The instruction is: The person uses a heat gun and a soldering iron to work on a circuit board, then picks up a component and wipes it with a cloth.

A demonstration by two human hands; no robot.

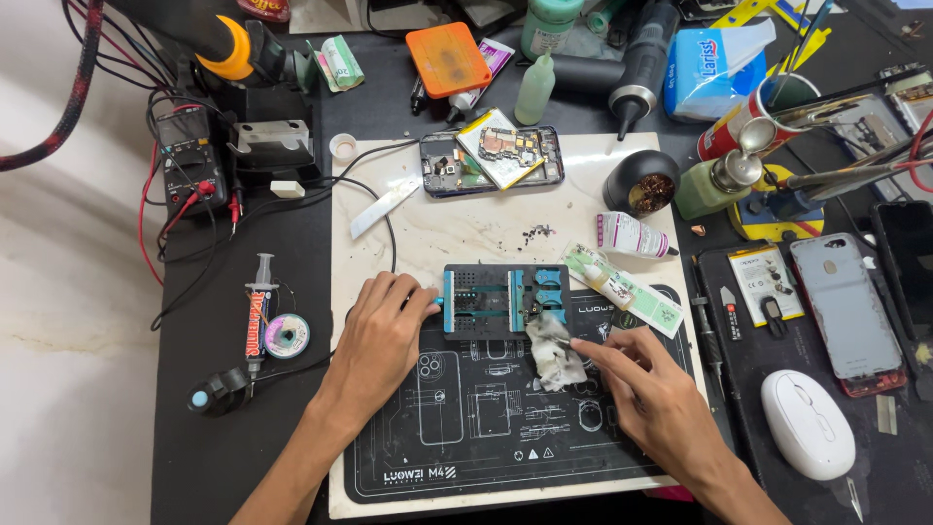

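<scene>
A dark clamp fixture with blue jaws [501, 297] sits at the top of a black printed work mat [486, 418], holding a small circuit board. My left hand [381, 335] rests against the fixture's left end, fingers on its blue side. My right hand [641, 384] pinches thin metal tweezers that grip a crumpled white tissue [552, 350], pressing it on the fixture's lower right corner.
An opened phone with loose parts [491, 160] lies on the white marble slab [466, 228]. A white mouse [807, 423] and a phone back cover [846, 301] are at right. A multimeter [190, 156], solder spool [287, 335], bottles and tools crowd the edges.
</scene>
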